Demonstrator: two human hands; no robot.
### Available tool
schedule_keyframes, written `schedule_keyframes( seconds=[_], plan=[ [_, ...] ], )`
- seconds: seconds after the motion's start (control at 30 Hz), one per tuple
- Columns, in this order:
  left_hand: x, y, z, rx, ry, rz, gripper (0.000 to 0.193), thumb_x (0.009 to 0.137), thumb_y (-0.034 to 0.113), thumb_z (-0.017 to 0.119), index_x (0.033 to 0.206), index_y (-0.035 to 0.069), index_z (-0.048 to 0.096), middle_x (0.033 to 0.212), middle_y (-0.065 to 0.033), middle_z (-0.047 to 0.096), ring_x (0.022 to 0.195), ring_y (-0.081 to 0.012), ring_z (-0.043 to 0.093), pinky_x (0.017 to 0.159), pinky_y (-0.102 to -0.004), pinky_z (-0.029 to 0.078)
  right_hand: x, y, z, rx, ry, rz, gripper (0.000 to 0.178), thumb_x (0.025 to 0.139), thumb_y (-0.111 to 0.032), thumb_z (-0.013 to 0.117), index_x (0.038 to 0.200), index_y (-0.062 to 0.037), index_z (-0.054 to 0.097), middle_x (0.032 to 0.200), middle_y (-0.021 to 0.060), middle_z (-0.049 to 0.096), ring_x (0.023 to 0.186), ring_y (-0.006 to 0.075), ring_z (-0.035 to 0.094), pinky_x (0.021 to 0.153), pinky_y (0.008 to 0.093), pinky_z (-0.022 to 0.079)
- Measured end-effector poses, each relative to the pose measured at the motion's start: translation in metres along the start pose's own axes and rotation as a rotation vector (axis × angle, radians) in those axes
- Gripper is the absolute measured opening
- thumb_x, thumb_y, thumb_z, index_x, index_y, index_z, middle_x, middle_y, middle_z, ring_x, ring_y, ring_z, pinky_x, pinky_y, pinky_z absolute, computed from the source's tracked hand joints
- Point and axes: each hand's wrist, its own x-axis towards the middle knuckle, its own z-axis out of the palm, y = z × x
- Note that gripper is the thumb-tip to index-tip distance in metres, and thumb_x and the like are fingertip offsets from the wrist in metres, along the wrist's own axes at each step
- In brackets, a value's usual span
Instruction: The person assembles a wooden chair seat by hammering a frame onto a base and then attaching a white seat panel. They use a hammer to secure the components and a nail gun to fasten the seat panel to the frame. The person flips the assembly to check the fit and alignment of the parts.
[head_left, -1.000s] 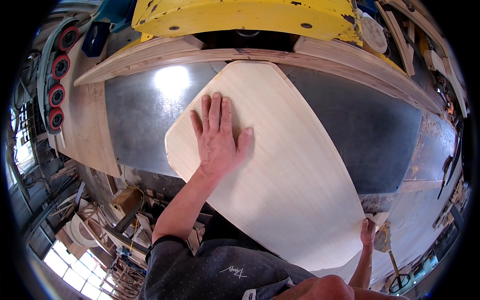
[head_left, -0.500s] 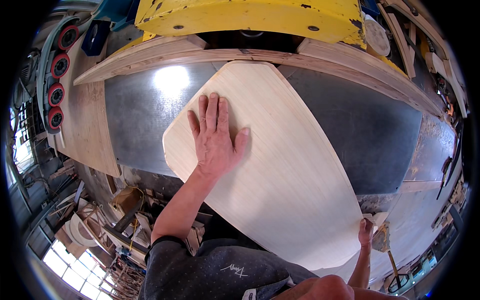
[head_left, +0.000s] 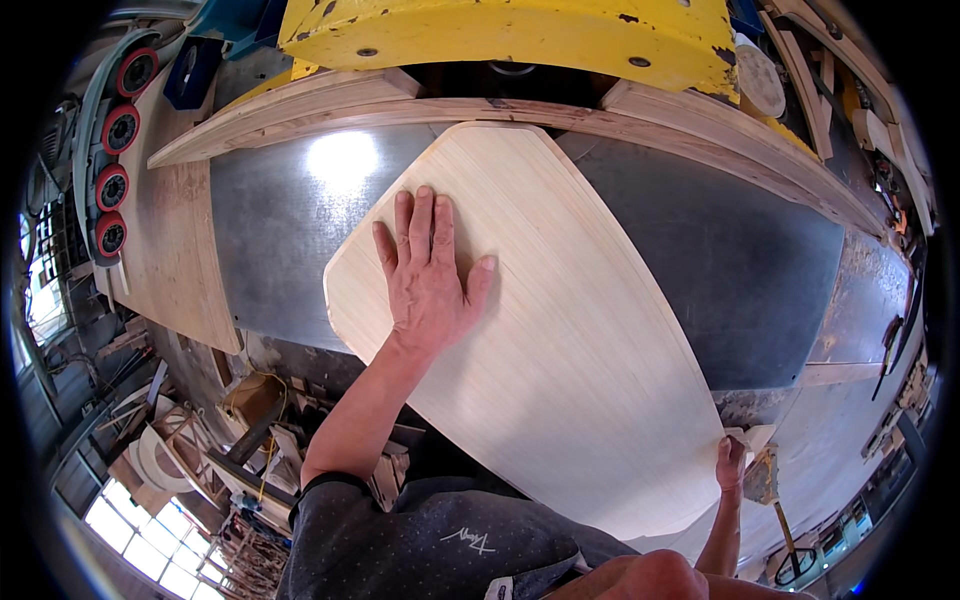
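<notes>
A large pale wooden panel (head_left: 560, 330) with rounded corners lies slantwise across a dark metal machine table (head_left: 720, 280). Its far end touches a long wooden fence (head_left: 480, 112). My left hand (head_left: 432, 285) rests flat on the panel's left part, fingers spread and pointing away from me. At the panel's near right edge is my right hand (head_left: 733, 462), closed around that edge, with some of its fingers hidden. Just beyond the right hand sits a small pale wood piece (head_left: 757, 437).
Behind the fence stands a chipped yellow machine housing (head_left: 510, 40). A power feeder with red wheels (head_left: 122, 130) is at the far left, beside a plywood sheet (head_left: 175, 240). Wood offcuts (head_left: 190, 455) crowd the lower left. A yellow-handled tool (head_left: 783, 520) lies at the right.
The panel and my left hand have shifted very slightly to the left. In the picture the yellow housing sits a little farther right. Both hands keep the same pose.
</notes>
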Motion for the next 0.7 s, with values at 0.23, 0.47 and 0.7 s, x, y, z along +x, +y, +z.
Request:
schedule_keyframes(
  seconds=[0.23,0.47,0.7],
  plan=[
    [-0.002,-0.001,-0.002,0.014,-0.002,-0.018,0.083,0.098,0.045,0.058,0.162,0.003,0.026,0.166,-0.0211,0.026,0.155,-0.0438,0.020,0.122,-0.0663,0.009,0.011,-0.002,-0.002,0.057,0.107,-0.072,0.070,0.105,-0.062,0.041,0.072,0.0003,0.049,0.063,0.0212,0.046,0.059,0.0357,0.044,0.059,0.0502,0.035],
    [-0.003,0.000,-0.004,-0.008,-0.015,-0.056,0.083,0.098,0.043,0.059,0.162,0.002,0.026,0.166,-0.0210,0.027,0.156,-0.0441,0.019,0.122,-0.0669,0.009,0.022,0.002,-0.009,0.065,0.102,-0.091,0.066,0.106,-0.058,0.042,0.074,-0.0001,0.050,0.065,0.0210,0.047,0.061,0.0351,0.045,0.061,0.0493,0.037],
    [-0.002,0.002,-0.005,0.013,-0.031,-0.073,0.082,0.096,0.046,0.059,0.156,-0.004,0.034,0.166,-0.0217,0.025,0.157,-0.0438,0.016,0.122,-0.0688,0.009,0.024,0.007,-0.012,0.003,0.100,-0.101,0.065,0.105,-0.056,0.044,0.074,0.0006,0.050,0.065,0.0209,0.048,0.063,0.0362,0.048,0.062,0.0499,0.037]
  ],
)
